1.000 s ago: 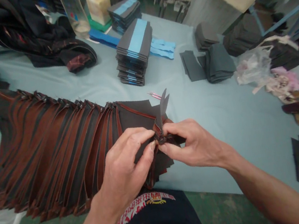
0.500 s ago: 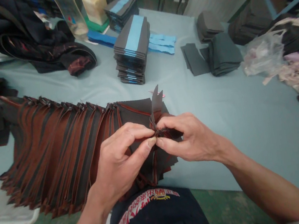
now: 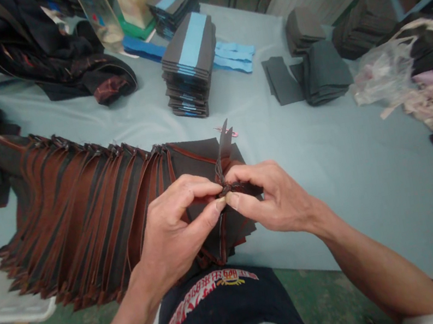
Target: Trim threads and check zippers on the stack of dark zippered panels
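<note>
My left hand [image 3: 186, 217] and my right hand [image 3: 269, 194] meet fingertip to fingertip over the near end of a row of fabric pieces. Thumb and forefinger of each pinch the gathered edge of a dark fabric piece [image 3: 223, 169], whose pointed flaps stand up between the hands. Just what lies between the fingertips is partly hidden. To the left, a long fanned row of black and brown fabric pieces [image 3: 84, 217] lies overlapping along the table, its right end under my hands. A small pink item [image 3: 232, 133] shows just behind the upright flaps.
On the light blue table [image 3: 325, 166] stand grey pieces with blue bands [image 3: 191, 66] in a stack. Dark grey pads [image 3: 326, 72] and a clear plastic bag [image 3: 386, 70] lie right. Dark garments [image 3: 44, 52] fill the back left; a white tray [image 3: 29, 309] sits at the left edge.
The whole view has shifted slightly. Both hands keep their pinch on the fabric, and my right thumb has moved a little at the gathered edge.
</note>
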The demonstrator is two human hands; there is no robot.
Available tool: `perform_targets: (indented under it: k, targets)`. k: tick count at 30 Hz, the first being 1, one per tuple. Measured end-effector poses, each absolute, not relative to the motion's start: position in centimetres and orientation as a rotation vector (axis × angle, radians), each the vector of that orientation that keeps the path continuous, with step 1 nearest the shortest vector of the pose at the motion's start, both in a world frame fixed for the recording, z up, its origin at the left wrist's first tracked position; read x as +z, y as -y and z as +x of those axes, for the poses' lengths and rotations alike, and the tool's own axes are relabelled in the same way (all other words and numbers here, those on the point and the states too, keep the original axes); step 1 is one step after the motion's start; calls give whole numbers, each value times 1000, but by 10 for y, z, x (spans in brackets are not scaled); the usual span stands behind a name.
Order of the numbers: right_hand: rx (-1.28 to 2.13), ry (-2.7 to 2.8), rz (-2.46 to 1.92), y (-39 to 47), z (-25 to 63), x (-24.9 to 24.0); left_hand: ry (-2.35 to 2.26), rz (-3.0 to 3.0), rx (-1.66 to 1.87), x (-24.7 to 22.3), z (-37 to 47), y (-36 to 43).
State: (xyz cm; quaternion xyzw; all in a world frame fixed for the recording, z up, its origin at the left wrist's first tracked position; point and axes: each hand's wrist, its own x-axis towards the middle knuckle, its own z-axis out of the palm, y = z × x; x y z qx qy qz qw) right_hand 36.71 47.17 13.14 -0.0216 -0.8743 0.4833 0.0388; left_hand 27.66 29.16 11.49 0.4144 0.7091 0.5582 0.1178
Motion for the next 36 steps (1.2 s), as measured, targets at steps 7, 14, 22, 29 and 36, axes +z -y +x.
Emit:
perform_targets:
  k: [7, 14, 22, 29, 36]
  targets:
    - [1544, 2716, -340, -464, 366, 135, -2157, 1178, 1600, 110, 280, -294]
    - [1399, 2817, -331, -462, 367, 134, -2333, 1398, 1424, 111, 278, -290]
    - [1166, 2783, -211, -454, 366, 130, -2179, 1153, 1362, 121, 264, -288]
    - [1855, 2500, -187, -458, 371, 116, -1431, 406, 1559, 104, 265, -296]
    - [2087, 2375, -346, -460, 380, 111, -1009, 295, 1555, 80, 262, -308]
